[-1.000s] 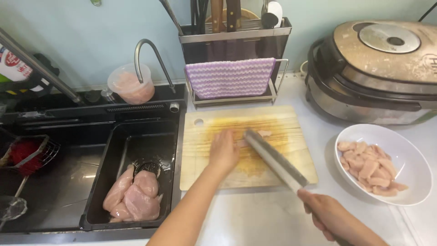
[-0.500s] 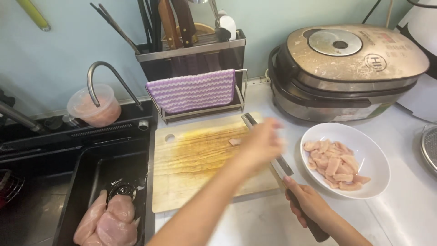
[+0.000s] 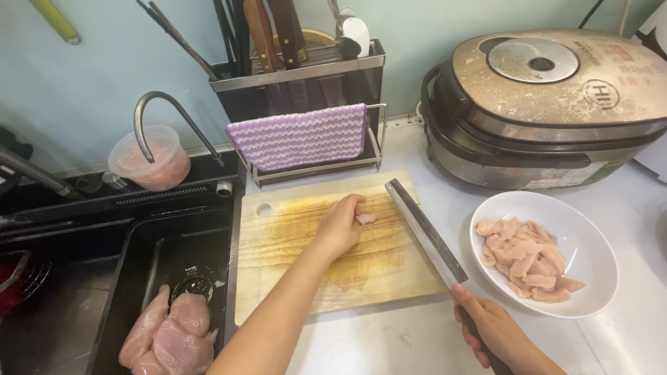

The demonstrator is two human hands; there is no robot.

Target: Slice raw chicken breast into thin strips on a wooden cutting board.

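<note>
A: Head view. Containers?

B: White bowl (image 3: 545,253) on the counter right of the cutting board (image 3: 333,246), holding raw chicken strips (image 3: 524,260). Black sink tub (image 3: 170,278) left of the board, whole raw chicken breasts (image 3: 170,337) in its near corner. Clear plastic tub (image 3: 149,156) with something pinkish on the sink ledge behind the faucet (image 3: 167,111). Utensil rack (image 3: 299,76) at the back wall with knives and ladles standing in it, a purple striped cloth (image 3: 299,137) hung over its front.

A: Labels?

B: Round emblem and small print on the lid of the multicooker (image 3: 549,104), back right (too small to make out anyway).

A: Hands?

B: Left hand (image 3: 340,226) is closed on a small chicken piece (image 3: 366,218) at mid-board. Right hand (image 3: 490,330) is clamped on the cleaver (image 3: 424,232) handle; the blade angles over the board's right edge.

A: Room?

B: Bare counter in front of the board. The bowl sits just beside the cleaver.
</note>
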